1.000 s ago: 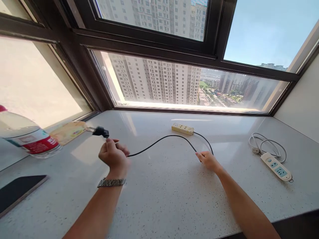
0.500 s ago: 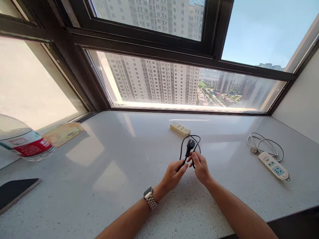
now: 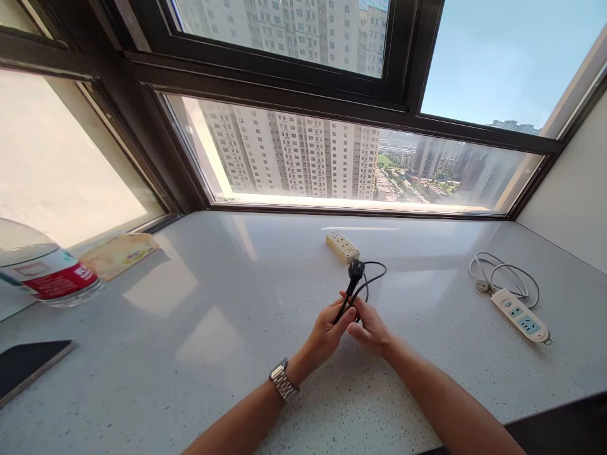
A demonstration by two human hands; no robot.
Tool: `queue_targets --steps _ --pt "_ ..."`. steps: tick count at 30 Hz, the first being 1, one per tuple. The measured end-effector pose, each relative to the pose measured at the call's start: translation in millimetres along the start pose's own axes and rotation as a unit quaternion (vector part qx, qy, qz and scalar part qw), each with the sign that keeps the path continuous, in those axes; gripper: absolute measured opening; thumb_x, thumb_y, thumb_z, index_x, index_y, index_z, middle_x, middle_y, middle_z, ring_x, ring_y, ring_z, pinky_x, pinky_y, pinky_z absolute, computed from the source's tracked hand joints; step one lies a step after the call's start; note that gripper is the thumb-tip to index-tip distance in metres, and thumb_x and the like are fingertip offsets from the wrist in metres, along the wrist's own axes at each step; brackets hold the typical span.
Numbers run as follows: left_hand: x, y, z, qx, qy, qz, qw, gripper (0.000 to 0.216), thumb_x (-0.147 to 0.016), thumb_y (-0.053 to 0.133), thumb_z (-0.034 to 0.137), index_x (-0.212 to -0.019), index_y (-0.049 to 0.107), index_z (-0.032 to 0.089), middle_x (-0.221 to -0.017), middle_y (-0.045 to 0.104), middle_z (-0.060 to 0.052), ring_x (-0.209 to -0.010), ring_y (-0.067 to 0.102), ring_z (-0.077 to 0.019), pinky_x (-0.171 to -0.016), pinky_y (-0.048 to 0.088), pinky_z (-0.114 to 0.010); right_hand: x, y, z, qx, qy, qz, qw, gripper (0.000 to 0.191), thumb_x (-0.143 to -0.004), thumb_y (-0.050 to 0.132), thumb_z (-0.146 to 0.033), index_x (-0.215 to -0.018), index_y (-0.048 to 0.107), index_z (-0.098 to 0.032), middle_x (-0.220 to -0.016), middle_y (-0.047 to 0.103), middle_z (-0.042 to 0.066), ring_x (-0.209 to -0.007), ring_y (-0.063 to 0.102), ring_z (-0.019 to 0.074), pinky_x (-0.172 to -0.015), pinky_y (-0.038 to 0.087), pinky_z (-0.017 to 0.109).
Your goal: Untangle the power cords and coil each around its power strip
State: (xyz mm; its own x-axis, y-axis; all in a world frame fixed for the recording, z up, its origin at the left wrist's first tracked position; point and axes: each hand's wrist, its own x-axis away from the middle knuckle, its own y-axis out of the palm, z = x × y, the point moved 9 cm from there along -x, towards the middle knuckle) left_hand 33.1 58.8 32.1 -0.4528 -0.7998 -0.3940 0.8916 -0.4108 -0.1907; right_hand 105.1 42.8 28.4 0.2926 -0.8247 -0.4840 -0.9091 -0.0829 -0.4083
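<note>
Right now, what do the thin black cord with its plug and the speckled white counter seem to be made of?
The thin black cord, gathered in both hands, looks like matte rubber or plastic: it bends in soft loops. The speckled white counter looks like polished stone or quartz: glossy reflections, fine specks.

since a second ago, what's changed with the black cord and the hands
The left hand carried the black plug from the far left in to the middle, meeting the right hand. The black cord, stretched out before, is now gathered into a loop, with both hands holding it. The yellow power strip turned slightly. The white power strip, bottle and countertop items stayed put.
</note>
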Motion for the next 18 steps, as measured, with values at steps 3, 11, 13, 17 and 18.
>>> queue_targets --steps 3,11,13,17,18 --pt "-1 -11 0 0.091 -0.04 0.043 0.994 0.05 -0.082 0.051 0.061 -0.061 0.048 0.016 -0.061 0.045 0.0 -0.059 0.042 -0.0124 -0.057 0.041 -0.026 -3 4 9 0.093 0.035 -0.052 0.994 0.071 -0.079 0.053 -0.067 -0.132 0.046 -0.019 -0.091 0.065 0.006 -0.075 0.059 0.0196 -0.068 0.046 0.03" --pt "-13 -89 3 0.323 -0.073 0.211 0.92 0.061 -0.077 0.065 0.055 -0.05 0.024 0.018 -0.048 0.019 0.008 -0.039 0.021 -0.005 -0.034 0.021 -0.018 -10 -12 20 0.235 0.042 -0.035 0.971 0.023 -0.09 0.053 -0.033 -0.104 0.066 -0.021 -0.101 0.068 0.01 -0.088 0.062 0.0197 -0.074 0.045 0.029" --pt "-11 -112 4 0.344 -0.072 0.262 0.899 0.06 -0.078 0.065 0.052 -0.051 0.024 0.018 -0.048 0.02 0.008 -0.039 0.022 -0.0046 -0.033 0.021 -0.017 -9 -13 14 0.241 0.008 -0.025 0.97 0.025 -0.094 0.045 -0.029 -0.104 0.066 -0.022 -0.108 0.068 0.011 -0.096 0.062 0.0206 -0.077 0.046 0.03" --pt "-5 -141 -4 0.397 -0.104 0.332 0.849 0.051 -0.087 0.057 0.044 -0.056 0.027 0.018 -0.049 0.023 0.008 -0.037 0.022 -0.0043 -0.033 0.023 -0.016 -5 -13 -10 0.217 -0.094 0.007 0.972 0.027 -0.095 0.042 -0.03 -0.099 0.068 -0.024 -0.111 0.068 0.012 -0.102 0.061 0.0223 -0.082 0.046 0.033" --pt "-3 -145 -7 0.415 -0.115 0.343 0.835 0.048 -0.091 0.052 0.042 -0.057 0.028 0.018 -0.048 0.024 0.008 -0.036 0.022 -0.0043 -0.032 0.022 -0.015 -5 -14 -12 0.218 -0.1 0.012 0.971 0.028 -0.095 0.043 -0.032 -0.095 0.069 -0.023 -0.104 0.07 0.012 -0.094 0.063 0.0215 -0.077 0.046 0.032"
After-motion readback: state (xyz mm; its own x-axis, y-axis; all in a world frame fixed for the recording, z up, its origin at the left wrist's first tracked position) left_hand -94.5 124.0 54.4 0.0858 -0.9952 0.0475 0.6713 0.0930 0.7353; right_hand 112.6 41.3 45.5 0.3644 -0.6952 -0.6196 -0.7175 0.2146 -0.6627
